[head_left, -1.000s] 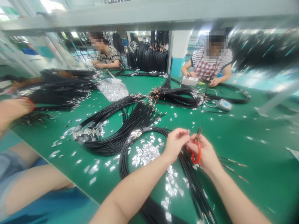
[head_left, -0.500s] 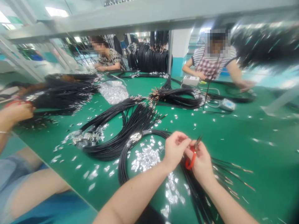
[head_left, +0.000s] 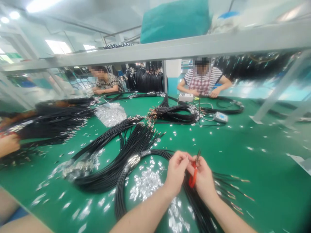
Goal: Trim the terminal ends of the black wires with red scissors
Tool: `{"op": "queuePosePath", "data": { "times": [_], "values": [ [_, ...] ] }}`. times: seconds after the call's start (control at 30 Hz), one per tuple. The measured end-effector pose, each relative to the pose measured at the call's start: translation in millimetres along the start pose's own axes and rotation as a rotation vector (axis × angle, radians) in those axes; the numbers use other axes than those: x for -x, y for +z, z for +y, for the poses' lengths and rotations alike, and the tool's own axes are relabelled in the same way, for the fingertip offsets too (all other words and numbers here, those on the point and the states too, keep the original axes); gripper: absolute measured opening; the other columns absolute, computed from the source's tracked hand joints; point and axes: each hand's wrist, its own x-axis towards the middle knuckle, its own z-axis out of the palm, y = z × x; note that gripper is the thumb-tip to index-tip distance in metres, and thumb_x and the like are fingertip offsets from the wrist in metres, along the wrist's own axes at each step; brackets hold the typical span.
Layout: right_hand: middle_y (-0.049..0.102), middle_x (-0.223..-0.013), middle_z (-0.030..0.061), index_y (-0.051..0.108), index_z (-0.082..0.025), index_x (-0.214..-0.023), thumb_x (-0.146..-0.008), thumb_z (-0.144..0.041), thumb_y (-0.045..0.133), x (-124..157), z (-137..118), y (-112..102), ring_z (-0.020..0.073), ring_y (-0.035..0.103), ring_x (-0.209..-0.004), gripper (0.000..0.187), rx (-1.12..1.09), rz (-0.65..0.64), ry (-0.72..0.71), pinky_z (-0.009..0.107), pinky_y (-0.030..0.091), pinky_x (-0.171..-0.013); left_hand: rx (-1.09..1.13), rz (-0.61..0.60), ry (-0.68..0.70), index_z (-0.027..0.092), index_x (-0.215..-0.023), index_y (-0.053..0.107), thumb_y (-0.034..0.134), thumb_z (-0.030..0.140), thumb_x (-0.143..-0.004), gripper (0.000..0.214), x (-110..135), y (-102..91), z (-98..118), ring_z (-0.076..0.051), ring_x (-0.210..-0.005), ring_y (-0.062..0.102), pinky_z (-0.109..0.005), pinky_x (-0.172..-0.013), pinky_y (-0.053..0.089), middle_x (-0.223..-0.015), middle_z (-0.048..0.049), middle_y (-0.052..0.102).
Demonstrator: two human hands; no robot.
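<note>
Both my hands meet over a bundle of black cables [head_left: 198, 207] at the lower middle of the head view. Hooked in my right hand [head_left: 204, 178] is a pair of red-handled scissors [head_left: 193, 177], its dark blades pointing up and away. My left hand [head_left: 176, 171] is closed in a pinch, fingertips close to the right hand's. What it pinches is too small to make out. Left of my wrists, a coil of black cables [head_left: 119, 191] curves round a heap of small silvery foil pieces [head_left: 145, 186].
More cable bundles [head_left: 107, 174] lie to the left and a looped one [head_left: 175, 113] further back. A clear bag of foil pieces [head_left: 110, 115] and a small white box [head_left: 220, 117] rest on the green table [head_left: 243, 145]. Two people work opposite; another person's hand [head_left: 9, 144] is at left. A shelf beam [head_left: 155, 50] crosses above.
The view has tilted up, so the table sits lower in the picture. My hands stay together with the scissors in the right. The person opposite at right has drawn an arm inward.
</note>
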Motion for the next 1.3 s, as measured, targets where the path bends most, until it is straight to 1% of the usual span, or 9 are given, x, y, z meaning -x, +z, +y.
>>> {"op": "queuePosePath", "data": {
  "times": [0.13,0.27,0.33,0.43,0.57,0.63,0.83,1.03,1.3],
  "values": [
    [0.055,-0.07,-0.0031,0.048,-0.022,-0.076,-0.057,-0.037,0.077,-0.3,-1.8,-1.0,0.0125,0.055,-0.064,0.038,0.011,0.02,-0.007,0.028,0.046,-0.065,0.021,-0.081,-0.065,0.017,-0.07,0.052,0.052,0.02,-0.078,0.008,1.0,1.9,2.2,-0.014,-0.079,0.052,-0.029,-0.08,0.039,-0.077,-0.0018,0.056],
    [0.056,-0.066,-0.0036,0.047,-0.022,-0.078,-0.054,-0.038,0.077,-2.8,-9.5,-4.4,0.0112,0.053,-0.058,0.042,0.054,-0.017,0.049,0.025,0.045,-0.058,0.183,-0.058,-0.174,0.016,-0.067,0.048,0.052,0.018,-0.075,0.01,-2.0,3.5,7.2,-0.011,-0.07,0.049,-0.025,-0.07,0.039,-0.069,0.0003,0.051],
    [0.055,-0.06,-0.0043,0.047,-0.021,-0.077,-0.059,-0.042,0.073,-3.1,-21.4,-8.9,0.0097,0.05,-0.052,0.037,0.147,-0.099,0.112,0.023,0.043,-0.051,0.318,-0.04,-0.267,0.016,-0.065,0.044,0.051,0.016,-0.073,0.011,-5.0,2.3,12.6,-0.009,-0.059,0.045,-0.022,-0.058,0.037,-0.064,0.0019,0.047],
    [0.053,-0.052,-0.0038,0.05,-0.02,-0.069,-0.071,-0.046,0.06,-4.0,-45.0,-19.7,0.0081,0.045,-0.045,0.029,0.355,-0.3,0.156,0.021,0.038,-0.044,0.422,-0.062,-0.365,0.017,-0.066,0.042,0.051,0.015,-0.07,0.01,-10.0,-1.8,20.8,-0.006,-0.048,0.037,-0.019,-0.044,0.024,-0.061,0.0028,0.045],
    [0.046,-0.04,-0.0056,0.052,-0.019,-0.069,-0.076,-0.051,0.05,-6.9,-63.5,-31.5,0.0073,0.038,-0.034,0.033,0.45,-0.605,0.297,0.021,0.031,-0.036,0.401,-0.096,-0.392,0.015,-0.064,0.043,0.052,0.013,-0.066,0.01,-13.9,-5.9,24.0,-0.004,-0.043,0.032,-0.019,-0.039,0.013,-0.058,0.0022,0.045],
    [0.045,-0.038,-0.0057,0.051,-0.018,-0.065,-0.076,-0.052,0.051,-7.8,-64.2,-33.0,0.0066,0.037,-0.031,0.035,0.505,-0.671,0.348,0.02,0.028,-0.034,0.388,-0.079,-0.396,0.015,-0.062,0.044,0.053,0.013,-0.064,0.009,-14.3,-6.4,23.3,-0.003,-0.042,0.031,-0.019,-0.039,0.012,-0.057,0.0019,0.046],
    [0.044,-0.036,-0.0058,0.052,-0.017,-0.064,-0.072,-0.055,0.053,-9.2,-61.4,-32.5,0.0062,0.036,-0.028,0.039,0.447,-0.694,0.441,0.019,0.027,-0.031,0.324,-0.059,-0.395,0.015,-0.058,0.043,0.051,0.013,-0.058,0.008,-12.8,-5.6,22.6,-0.003,-0.04,0.03,-0.019,-0.038,0.011,-0.054,0.0019,0.047],
    [0.045,-0.034,-0.0048,0.058,-0.015,-0.068,-0.071,-0.055,0.055,-10.7,-63.6,-36.1,0.0071,0.036,-0.028,0.04,0.298,-0.752,0.409,0.02,0.026,-0.033,0.207,-0.039,-0.348,0.014,-0.055,0.045,0.051,0.012,-0.053,0.007,-9.8,-6.2,20.1,-0.002,-0.039,0.029,-0.02,-0.039,0.01,-0.053,0.0016,0.049],
    [0.042,-0.032,-0.0061,0.06,-0.015,-0.068,-0.078,-0.046,0.048,-14.6,-46.8,-43.7,0.0051,0.03,-0.026,0.035,0.217,-0.811,0.376,0.019,0.023,-0.034,0.235,-0.053,-0.319,0.014,-0.051,0.043,0.049,0.011,-0.051,0.007,-8.9,-7.2,17.0,-0.002,-0.039,0.027,-0.02,-0.04,0.007,-0.051,0.0023,0.047]
  ]
}}
